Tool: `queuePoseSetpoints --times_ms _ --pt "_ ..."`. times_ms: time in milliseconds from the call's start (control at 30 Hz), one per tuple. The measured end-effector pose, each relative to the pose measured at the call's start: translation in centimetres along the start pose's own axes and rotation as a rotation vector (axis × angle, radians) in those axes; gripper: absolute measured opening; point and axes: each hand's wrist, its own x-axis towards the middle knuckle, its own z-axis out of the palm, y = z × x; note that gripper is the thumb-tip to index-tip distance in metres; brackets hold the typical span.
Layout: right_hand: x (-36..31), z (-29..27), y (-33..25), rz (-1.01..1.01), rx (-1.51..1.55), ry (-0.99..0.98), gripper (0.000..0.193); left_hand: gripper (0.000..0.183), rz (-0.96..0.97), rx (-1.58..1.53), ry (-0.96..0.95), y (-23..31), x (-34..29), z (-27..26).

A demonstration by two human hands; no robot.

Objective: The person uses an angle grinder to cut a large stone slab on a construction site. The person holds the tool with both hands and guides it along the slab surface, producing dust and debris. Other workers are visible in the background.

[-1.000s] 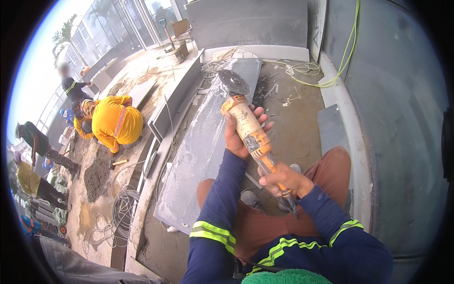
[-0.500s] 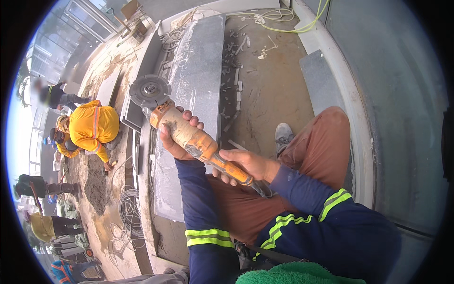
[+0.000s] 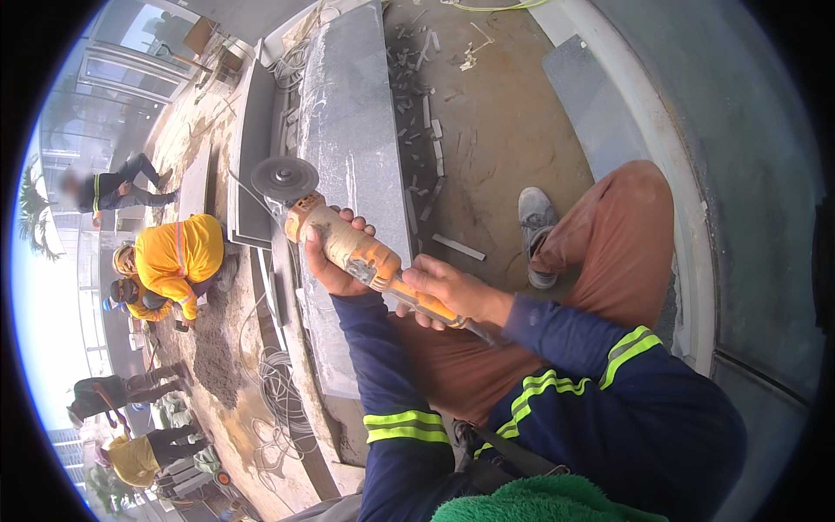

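Note:
An orange angle grinder, its body coated with pale dust, lies across both my hands above the grey stone slab. My left hand is wrapped round the front of the body, just behind the gear head. My right hand grips the rear handle, close to the power cord. The round disc at the head looks dark and blurred, and points to the upper left. It is held above the slab's left edge, apart from it as far as I can see.
The long grey slab has white dust on it. Offcut strips litter the floor to its right, near my shoe. A low white kerb runs along the right. Coiled cable and a worker in yellow are at left.
The disc was sharp with its slots showing; now it is a smooth dark blur, as if spinning. My view has shifted, and my grip on the grinder stays the same.

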Motion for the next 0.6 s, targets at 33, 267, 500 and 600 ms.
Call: queuePoseSetpoints --times_ms 33,267,500,600 --pt "0.0 -0.1 0.3 -0.024 -0.033 0.017 0.045 0.056 -0.022 0.019 0.024 -0.2 0.1 -0.1" --pt "-1.5 -2.3 -0.4 -0.053 -0.21 0.096 0.053 0.047 -0.178 0.185 0.16 -2.9 2.6 1.3" --pt "-0.1 -2.0 0.2 -0.047 -0.627 0.453 0.052 0.044 -0.328 0.427 0.131 -5.4 9.2 1.0" --pt "2.8 -2.5 -0.6 -0.091 -0.54 0.516 0.045 0.043 -0.411 0.541 0.066 -5.7 13.3 1.3"
